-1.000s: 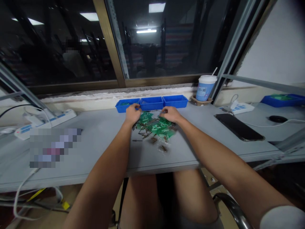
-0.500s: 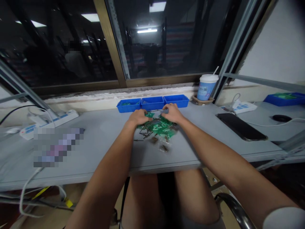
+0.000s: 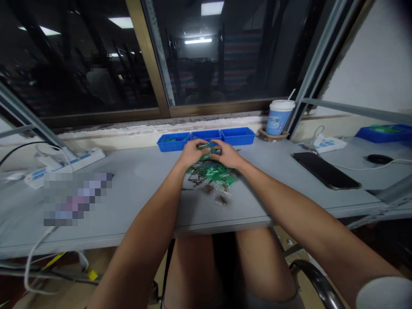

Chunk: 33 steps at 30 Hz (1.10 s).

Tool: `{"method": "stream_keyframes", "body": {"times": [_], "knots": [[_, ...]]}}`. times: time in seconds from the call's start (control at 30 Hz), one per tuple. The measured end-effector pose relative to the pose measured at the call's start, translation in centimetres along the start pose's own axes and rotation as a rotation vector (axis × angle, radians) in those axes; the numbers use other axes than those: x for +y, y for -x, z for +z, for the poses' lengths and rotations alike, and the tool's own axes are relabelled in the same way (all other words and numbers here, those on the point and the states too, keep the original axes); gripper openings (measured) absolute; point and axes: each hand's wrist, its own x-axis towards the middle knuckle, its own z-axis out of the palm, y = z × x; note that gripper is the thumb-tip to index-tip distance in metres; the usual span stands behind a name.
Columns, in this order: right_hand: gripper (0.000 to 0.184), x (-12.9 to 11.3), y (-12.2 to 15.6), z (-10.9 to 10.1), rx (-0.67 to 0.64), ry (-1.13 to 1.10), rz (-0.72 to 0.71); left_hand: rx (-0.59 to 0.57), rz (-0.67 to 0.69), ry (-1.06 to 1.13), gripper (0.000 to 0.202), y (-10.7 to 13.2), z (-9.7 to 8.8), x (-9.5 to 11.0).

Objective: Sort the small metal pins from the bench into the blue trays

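Observation:
My left hand (image 3: pixel 194 153) and my right hand (image 3: pixel 228 154) are close together over the far side of a heap on the grey table. Their fingers curl in around a green plastic packet (image 3: pixel 208 151), which shows between the thumbs; the far fingertips are partly hidden. Below them, more green packets (image 3: pixel 220 173) lie mixed with thin metal pins (image 3: pixel 197 179). At the near edge of the heap are small clear bags (image 3: pixel 222 200) with brownish metal pieces. Just behind my hands stand blue trays: the left tray (image 3: pixel 174 145) has green packets in it.
A right-hand blue tray (image 3: pixel 237 137) stands near a lidded cup (image 3: pixel 279 118) in a holder. To the right lies a black phone (image 3: pixel 326 170), with a power strip (image 3: pixel 330 145) behind it. Another power strip (image 3: pixel 69 166) and a blurred-out object (image 3: pixel 79 199) are on the left.
My hands have come together from the two sides of the heap, and a green packet is now bunched up between them. The loose pins and clear bags in front stay put.

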Motion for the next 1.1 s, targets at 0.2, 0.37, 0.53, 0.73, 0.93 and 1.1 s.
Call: {"method": "stream_keyframes", "body": {"times": [0.2, 0.37, 0.53, 0.73, 0.93, 1.1], "knots": [[0.017, -0.5, -0.1, -0.1, 0.117, 0.026, 0.017, -0.015, 0.012, 0.135, 0.03, 0.1, 0.2, 0.5], [0.014, -0.1, -0.2, -0.3, 0.243, -0.004, -0.043, -0.021, 0.023, 0.074, 0.041, 0.3, 0.2, 0.5], [0.015, -0.3, -0.1, -0.5, 0.267, 0.045, -0.056, 0.049, 0.108, 0.044, 0.028, 0.4, 0.2, 0.2], [0.018, -0.1, -0.1, -0.2, 0.238, 0.006, 0.025, 0.092, 0.044, 0.116, 0.018, 0.0, 0.4, -0.3], [0.027, 0.3, 0.0, -0.3, 0.239, 0.022, 0.057, 0.494, -0.109, 0.142, 0.045, -0.6, -0.7, -2.4], [0.025, 0.3, 0.0, -0.5, 0.219, 0.099, 0.066, 0.596, -0.195, 0.064, 0.026, -1.1, -3.1, -5.1]]}}
